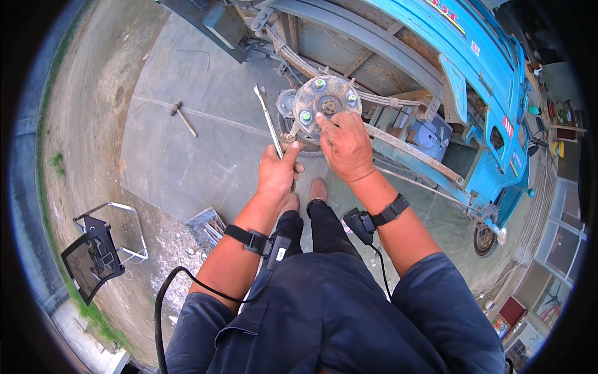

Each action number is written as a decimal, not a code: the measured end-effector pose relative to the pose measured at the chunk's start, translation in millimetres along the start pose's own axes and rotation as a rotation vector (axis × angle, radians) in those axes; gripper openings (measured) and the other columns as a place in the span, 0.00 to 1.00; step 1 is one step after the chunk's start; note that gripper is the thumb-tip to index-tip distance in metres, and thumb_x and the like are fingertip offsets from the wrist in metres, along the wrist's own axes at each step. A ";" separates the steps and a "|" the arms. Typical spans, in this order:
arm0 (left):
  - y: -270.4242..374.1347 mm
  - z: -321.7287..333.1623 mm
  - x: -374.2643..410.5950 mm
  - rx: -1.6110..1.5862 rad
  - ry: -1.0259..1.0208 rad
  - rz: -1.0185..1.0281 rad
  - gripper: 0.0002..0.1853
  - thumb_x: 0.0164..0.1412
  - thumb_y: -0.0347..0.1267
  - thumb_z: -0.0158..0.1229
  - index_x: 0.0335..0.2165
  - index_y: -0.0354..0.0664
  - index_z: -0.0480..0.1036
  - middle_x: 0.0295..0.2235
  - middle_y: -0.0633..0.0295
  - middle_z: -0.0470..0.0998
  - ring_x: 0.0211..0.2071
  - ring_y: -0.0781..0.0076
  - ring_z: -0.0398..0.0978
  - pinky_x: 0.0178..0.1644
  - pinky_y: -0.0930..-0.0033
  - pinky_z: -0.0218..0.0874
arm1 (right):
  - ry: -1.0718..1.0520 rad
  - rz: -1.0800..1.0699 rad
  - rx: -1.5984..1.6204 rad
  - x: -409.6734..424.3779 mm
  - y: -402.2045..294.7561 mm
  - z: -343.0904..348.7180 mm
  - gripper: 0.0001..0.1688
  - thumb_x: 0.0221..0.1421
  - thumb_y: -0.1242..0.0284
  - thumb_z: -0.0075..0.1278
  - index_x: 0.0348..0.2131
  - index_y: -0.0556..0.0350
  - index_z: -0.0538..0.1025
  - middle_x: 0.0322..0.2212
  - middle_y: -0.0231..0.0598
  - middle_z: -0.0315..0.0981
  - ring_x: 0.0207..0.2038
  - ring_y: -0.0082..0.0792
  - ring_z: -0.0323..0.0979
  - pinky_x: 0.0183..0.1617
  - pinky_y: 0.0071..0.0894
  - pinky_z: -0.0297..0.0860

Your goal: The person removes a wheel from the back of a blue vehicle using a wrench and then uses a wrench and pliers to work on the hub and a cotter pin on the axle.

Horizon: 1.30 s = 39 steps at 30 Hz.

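My left hand (279,170) is closed around the lower shaft of a long metal wrench (269,114), whose open end points up and away from me. Just right of it, my right hand (347,142) lies against the lower edge of a round, rusty wheel hub (328,89). Its index finger rests on the hub face near a stud with a green tip (306,116). More such studs ring the hub, around a central nut (330,107). Whether the right fingers grip anything is hidden. The hub sits at the axle below a leaf spring (299,61) of a blue vehicle (472,51).
A hammer (186,119) lies on the concrete floor to the left. Near my feet at the left stands a tray of tools (210,229). A chair (96,255) is farther left. A long rusty bar (413,154) of the vehicle's frame runs to the right, towards a small wheel (485,240).
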<state>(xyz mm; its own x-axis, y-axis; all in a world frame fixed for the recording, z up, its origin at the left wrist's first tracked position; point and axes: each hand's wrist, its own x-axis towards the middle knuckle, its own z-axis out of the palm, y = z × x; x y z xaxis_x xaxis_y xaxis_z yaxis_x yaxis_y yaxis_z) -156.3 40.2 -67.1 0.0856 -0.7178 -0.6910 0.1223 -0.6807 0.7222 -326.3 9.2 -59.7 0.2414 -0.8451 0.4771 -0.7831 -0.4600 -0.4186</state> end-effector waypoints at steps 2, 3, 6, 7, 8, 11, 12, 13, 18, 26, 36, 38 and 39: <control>1.5 -0.7 -2.9 0.010 0.003 -0.005 0.14 0.67 0.39 0.58 0.40 0.38 0.73 0.19 0.65 0.71 0.16 0.81 0.63 0.19 0.78 0.54 | -0.006 -0.011 -0.007 -0.3 1.2 -0.6 0.26 0.40 0.79 0.61 0.44 0.51 0.79 0.31 0.36 0.67 0.37 0.43 0.67 0.40 0.39 0.68; 1.4 -1.7 -3.7 0.004 0.005 -0.003 0.14 0.67 0.39 0.58 0.40 0.38 0.72 0.19 0.65 0.71 0.16 0.81 0.63 0.19 0.78 0.54 | -0.010 -0.014 -0.010 0.1 1.1 -1.1 0.26 0.40 0.79 0.61 0.44 0.51 0.79 0.31 0.36 0.68 0.37 0.43 0.67 0.40 0.39 0.68; 0.4 -6.3 -5.9 -0.010 0.017 0.007 0.14 0.67 0.39 0.58 0.39 0.37 0.72 0.19 0.65 0.72 0.16 0.81 0.63 0.19 0.78 0.55 | -0.006 -0.010 -0.003 1.6 0.4 -0.9 0.24 0.41 0.79 0.61 0.43 0.52 0.80 0.30 0.36 0.68 0.37 0.43 0.67 0.40 0.39 0.68; -0.2 -8.0 -6.9 -0.010 0.024 0.012 0.14 0.67 0.39 0.58 0.39 0.37 0.71 0.19 0.65 0.72 0.16 0.81 0.63 0.19 0.78 0.55 | -0.002 -0.008 0.000 2.0 0.2 -0.6 0.24 0.41 0.79 0.61 0.42 0.52 0.80 0.30 0.36 0.68 0.36 0.43 0.68 0.40 0.40 0.68; -0.6 -9.9 -8.2 -0.010 0.031 0.016 0.14 0.67 0.39 0.58 0.39 0.37 0.71 0.19 0.65 0.72 0.16 0.81 0.62 0.19 0.78 0.55 | 0.011 0.002 0.000 2.0 -0.1 0.0 0.22 0.41 0.78 0.61 0.41 0.51 0.80 0.30 0.36 0.68 0.36 0.43 0.68 0.39 0.40 0.68; 0.0 -20.0 -11.3 0.032 0.019 -0.006 0.14 0.67 0.38 0.58 0.39 0.37 0.70 0.20 0.65 0.72 0.16 0.81 0.62 0.19 0.78 0.55 | 0.044 0.047 0.011 4.8 -0.9 0.3 0.18 0.42 0.76 0.62 0.38 0.49 0.81 0.30 0.35 0.68 0.35 0.42 0.69 0.38 0.41 0.68; -1.0 -22.5 -12.6 0.027 0.025 -0.009 0.14 0.67 0.38 0.58 0.39 0.37 0.70 0.19 0.65 0.72 0.16 0.81 0.62 0.19 0.78 0.55 | 0.047 0.075 0.023 6.9 -2.6 -2.0 0.16 0.43 0.76 0.63 0.36 0.48 0.81 0.30 0.34 0.68 0.35 0.42 0.69 0.38 0.41 0.68; -2.0 -24.6 -13.6 0.022 0.030 -0.013 0.14 0.67 0.38 0.58 0.39 0.37 0.71 0.19 0.65 0.72 0.16 0.81 0.62 0.19 0.78 0.55 | 0.050 0.103 0.034 8.2 -3.5 -2.9 0.14 0.43 0.75 0.63 0.35 0.47 0.80 0.30 0.34 0.68 0.35 0.42 0.69 0.38 0.41 0.68; -2.6 -28.6 -17.1 0.041 0.043 -0.026 0.15 0.67 0.39 0.57 0.40 0.37 0.73 0.18 0.66 0.70 0.16 0.81 0.62 0.19 0.78 0.54 | 0.067 0.122 0.013 15.3 6.2 8.4 0.13 0.43 0.72 0.64 0.33 0.46 0.78 0.30 0.34 0.69 0.37 0.43 0.70 0.39 0.42 0.68; -6.1 -31.4 -19.2 0.039 0.053 -0.040 0.16 0.67 0.40 0.57 0.40 0.36 0.73 0.17 0.66 0.69 0.16 0.80 0.62 0.20 0.78 0.55 | 0.109 0.400 -0.042 18.0 2.7 12.0 0.28 0.41 0.64 0.67 0.42 0.53 0.76 0.29 0.38 0.69 0.34 0.42 0.71 0.40 0.41 0.69; -15.1 -36.5 -20.3 0.057 0.034 -0.018 0.15 0.67 0.40 0.57 0.38 0.37 0.73 0.18 0.66 0.70 0.16 0.80 0.63 0.20 0.78 0.55 | 0.031 0.512 0.046 13.9 2.1 13.5 0.33 0.41 0.60 0.66 0.46 0.53 0.76 0.39 0.45 0.73 0.44 0.50 0.73 0.48 0.47 0.70; -15.1 -37.6 -22.0 0.041 0.043 -0.020 0.14 0.67 0.39 0.57 0.37 0.37 0.72 0.19 0.65 0.71 0.16 0.81 0.64 0.20 0.78 0.56 | 0.024 0.519 0.047 13.6 1.6 14.0 0.33 0.41 0.60 0.66 0.46 0.53 0.76 0.39 0.45 0.73 0.44 0.50 0.73 0.47 0.47 0.70; -15.2 -38.2 -22.3 0.047 0.044 -0.014 0.14 0.67 0.39 0.57 0.37 0.38 0.72 0.18 0.65 0.71 0.16 0.81 0.64 0.20 0.78 0.56 | 0.022 0.524 0.043 13.6 2.3 14.8 0.33 0.41 0.59 0.66 0.47 0.53 0.76 0.40 0.45 0.73 0.44 0.50 0.73 0.48 0.47 0.70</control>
<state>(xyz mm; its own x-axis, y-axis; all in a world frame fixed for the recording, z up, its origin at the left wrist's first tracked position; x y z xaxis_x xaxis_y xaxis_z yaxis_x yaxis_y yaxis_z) -122.3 72.2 -63.8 0.1276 -0.7019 -0.7008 0.0776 -0.6973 0.7125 -316.4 -7.3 -65.6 -0.1888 -0.9590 0.2115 -0.7709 0.0113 -0.6369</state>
